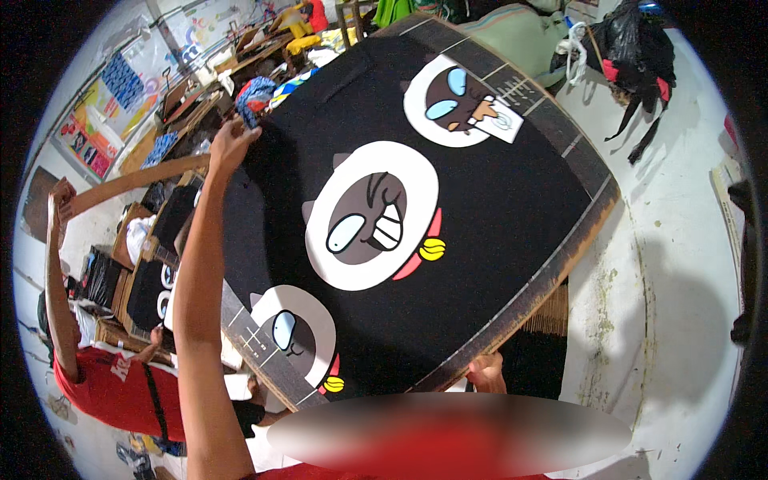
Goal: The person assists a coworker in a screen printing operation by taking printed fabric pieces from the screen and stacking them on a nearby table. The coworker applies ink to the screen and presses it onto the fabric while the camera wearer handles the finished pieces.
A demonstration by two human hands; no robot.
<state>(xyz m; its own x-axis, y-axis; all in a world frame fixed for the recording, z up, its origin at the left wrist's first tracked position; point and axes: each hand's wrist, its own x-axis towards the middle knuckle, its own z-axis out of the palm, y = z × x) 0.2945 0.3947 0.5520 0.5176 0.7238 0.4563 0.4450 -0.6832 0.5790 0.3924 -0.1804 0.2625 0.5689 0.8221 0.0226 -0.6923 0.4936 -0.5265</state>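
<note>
Across the middle of the workspace: one big dark board [594,164], set cornerwise to my view, black cloth [512,240] lying over most of it. Three cartoon cat prints in a diagonal row on the cloth: top print [456,108] with two pale-blue eyes and a white card; middle print [372,216], the largest, toothy, red collar, yellow bell; bottom print [300,332], partly on the board's marked margin. Left hand [231,146] up at the far left edge of the cloth, fingers bent; can't tell if they grip anything. Right hand [486,373] low, fingers closed on the board's near right edge. Blurred patch covers the wearer's front, some red visible. Off to the left, co-worker [120,392] in a red shirt, one arm raised, hand at a long brown strip [136,180]. Pale green sack [512,40] behind the far corner; black plastic bag [636,48] right of that.
</note>
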